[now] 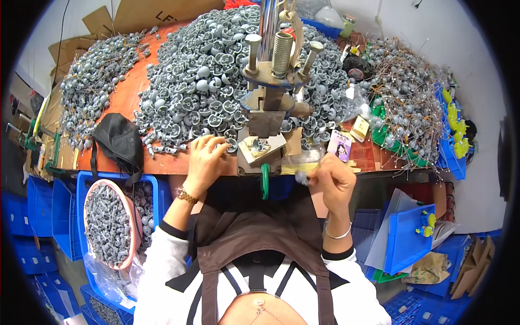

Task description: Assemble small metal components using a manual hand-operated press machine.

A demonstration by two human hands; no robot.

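Two hands work at one metal press (266,103), which has two bolts and one coiled spring on top. The left hand (206,160) rests curled on grey domed parts (211,81) at the edge of the main heap, fingertips pinching among them. The right hand (333,179) is closed, pinching one grey part (300,177) at the bench edge. A pink basin (131,216) in a blue crate (81,184) is filled with the same parts. One black mask (120,138) lies left; a tangle of wire-stemmed balls (406,103) sits right.
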